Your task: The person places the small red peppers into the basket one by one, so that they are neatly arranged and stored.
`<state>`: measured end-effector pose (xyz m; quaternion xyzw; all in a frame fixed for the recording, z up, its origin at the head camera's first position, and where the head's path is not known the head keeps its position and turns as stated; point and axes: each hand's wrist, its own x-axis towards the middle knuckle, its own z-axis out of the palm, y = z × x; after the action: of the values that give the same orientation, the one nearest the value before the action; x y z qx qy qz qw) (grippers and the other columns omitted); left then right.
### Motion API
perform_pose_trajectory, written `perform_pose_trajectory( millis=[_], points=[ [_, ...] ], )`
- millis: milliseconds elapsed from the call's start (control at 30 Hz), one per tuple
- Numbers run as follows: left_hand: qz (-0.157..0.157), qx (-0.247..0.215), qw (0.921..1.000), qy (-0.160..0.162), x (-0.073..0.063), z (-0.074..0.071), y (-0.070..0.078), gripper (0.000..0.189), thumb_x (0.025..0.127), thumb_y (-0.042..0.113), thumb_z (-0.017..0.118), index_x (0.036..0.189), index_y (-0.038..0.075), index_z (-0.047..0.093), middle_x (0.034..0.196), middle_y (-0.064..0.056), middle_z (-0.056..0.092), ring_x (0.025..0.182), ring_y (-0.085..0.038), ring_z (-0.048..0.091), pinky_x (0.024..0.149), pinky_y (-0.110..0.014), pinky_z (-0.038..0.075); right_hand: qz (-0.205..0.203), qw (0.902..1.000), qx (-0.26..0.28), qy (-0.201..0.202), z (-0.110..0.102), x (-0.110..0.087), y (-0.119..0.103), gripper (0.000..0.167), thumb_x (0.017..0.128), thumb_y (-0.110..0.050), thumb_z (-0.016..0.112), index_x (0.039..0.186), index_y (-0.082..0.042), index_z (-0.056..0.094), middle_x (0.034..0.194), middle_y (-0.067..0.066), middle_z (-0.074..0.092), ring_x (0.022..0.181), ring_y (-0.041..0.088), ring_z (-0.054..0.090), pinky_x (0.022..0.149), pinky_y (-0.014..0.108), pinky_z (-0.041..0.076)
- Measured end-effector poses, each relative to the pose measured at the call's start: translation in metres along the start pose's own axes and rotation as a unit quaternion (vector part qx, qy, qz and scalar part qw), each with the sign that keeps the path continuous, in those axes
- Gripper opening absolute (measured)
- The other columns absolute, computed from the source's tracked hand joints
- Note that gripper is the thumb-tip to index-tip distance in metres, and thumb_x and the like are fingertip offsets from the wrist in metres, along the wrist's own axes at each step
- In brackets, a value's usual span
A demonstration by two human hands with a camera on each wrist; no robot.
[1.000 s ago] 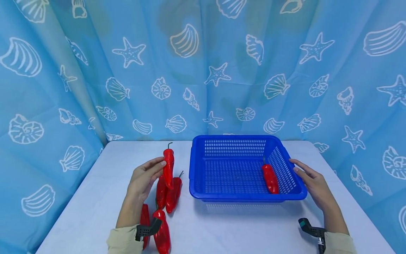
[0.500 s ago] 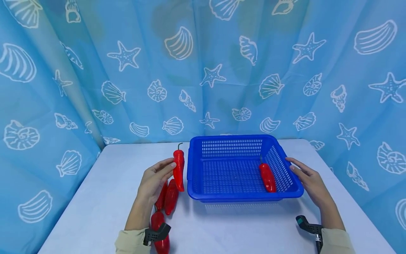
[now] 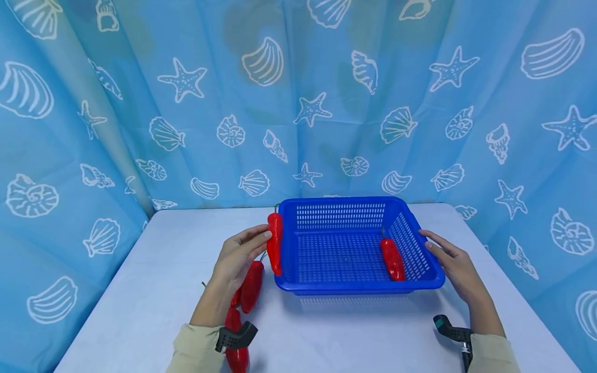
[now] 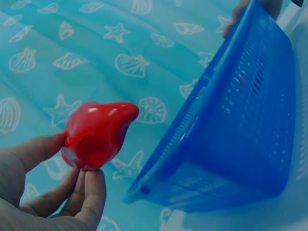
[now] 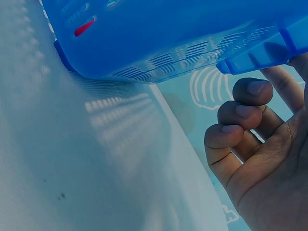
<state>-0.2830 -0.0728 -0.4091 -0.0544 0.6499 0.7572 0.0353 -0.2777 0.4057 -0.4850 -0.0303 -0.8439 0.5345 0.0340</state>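
My left hand (image 3: 235,256) pinches a red pepper (image 3: 275,243) between thumb and fingertips. The pepper hangs nearly upright, stem up, and overlaps the left rim of the blue plastic basket (image 3: 345,286) in the head view. From the left wrist, the held pepper (image 4: 96,134) shows end-on, beside the basket's slotted wall (image 4: 231,134). My right hand (image 3: 459,269) holds the basket's right rim with thumb and index finger; in the right wrist view its other fingers (image 5: 240,113) curl loosely below the rim. Inside the basket, near its right wall, lies another red pepper (image 3: 393,260).
Several red peppers lie on the white table beneath and beside my left forearm, including one pepper (image 3: 252,287) left of the basket and another pepper (image 3: 237,339) nearer the front. A blue seashell-patterned curtain (image 3: 308,103) closes off the back and sides.
My left hand has carried the pepper rightward, from above the peppers on the table to the basket's left rim. The right hand stays at the right rim. The head view has shifted slightly.
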Motion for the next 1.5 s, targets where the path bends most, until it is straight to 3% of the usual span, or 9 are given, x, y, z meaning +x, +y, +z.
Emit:
perform_pose_trajectory(
  millis=[267, 400, 667, 933, 1500],
  points=[
    [-0.016, -0.007, 0.9998, -0.011, 0.006, 0.017, 0.008, 0.050, 0.084, 0.024, 0.083, 0.128, 0.011, 0.063, 0.127, -0.010, 0.062, 0.111, -0.022, 0.066, 0.091, -0.031, 0.055, -0.004, 1.0000, 0.003, -0.001, -0.001, 0.001, -0.004, 0.066, 0.099, -0.057, 0.049, 0.157, -0.028, 0.035, 0.162, 0.019, 0.025, 0.140, 0.052, 0.031, 0.102, 0.064, 0.037],
    [-0.019, -0.024, 0.9992, -0.027, 0.008, 0.026, 0.008, 0.048, 0.086, 0.020, 0.081, 0.129, 0.007, 0.062, 0.129, -0.012, 0.061, 0.112, -0.024, 0.065, 0.095, -0.035, 0.053, -0.008, 1.0000, 0.003, 0.002, -0.002, 0.001, -0.004, 0.065, 0.100, -0.057, 0.049, 0.156, -0.028, 0.036, 0.161, 0.019, 0.026, 0.140, 0.051, 0.032, 0.102, 0.061, 0.038],
    [-0.038, -0.004, 0.9986, -0.035, 0.011, 0.042, 0.003, 0.046, 0.088, 0.020, 0.079, 0.129, 0.009, 0.063, 0.130, -0.012, 0.060, 0.114, -0.023, 0.064, 0.101, -0.039, 0.050, 0.002, 0.9999, 0.009, -0.006, 0.001, 0.001, 0.001, 0.065, 0.099, -0.057, 0.049, 0.157, -0.029, 0.035, 0.162, 0.019, 0.025, 0.139, 0.052, 0.032, 0.101, 0.062, 0.039],
    [-0.027, 0.021, 0.9978, -0.056, 0.014, 0.060, 0.004, 0.046, 0.089, 0.021, 0.078, 0.130, 0.007, 0.062, 0.130, -0.012, 0.060, 0.114, -0.023, 0.064, 0.096, -0.034, 0.052, 0.003, 0.9999, 0.012, -0.003, 0.000, -0.002, 0.002, 0.065, 0.099, -0.058, 0.049, 0.156, -0.029, 0.035, 0.161, 0.019, 0.026, 0.139, 0.051, 0.034, 0.101, 0.059, 0.040],
    [-0.018, 0.057, 0.9946, -0.085, 0.020, 0.092, 0.006, 0.040, 0.090, 0.019, 0.077, 0.125, 0.006, 0.065, 0.122, -0.011, 0.064, 0.109, -0.024, 0.065, 0.092, -0.033, 0.055, 0.001, 0.9999, 0.014, -0.003, -0.001, -0.001, -0.001, 0.065, 0.099, -0.058, 0.051, 0.156, -0.029, 0.037, 0.162, 0.018, 0.026, 0.141, 0.051, 0.031, 0.103, 0.065, 0.036]
  ],
)
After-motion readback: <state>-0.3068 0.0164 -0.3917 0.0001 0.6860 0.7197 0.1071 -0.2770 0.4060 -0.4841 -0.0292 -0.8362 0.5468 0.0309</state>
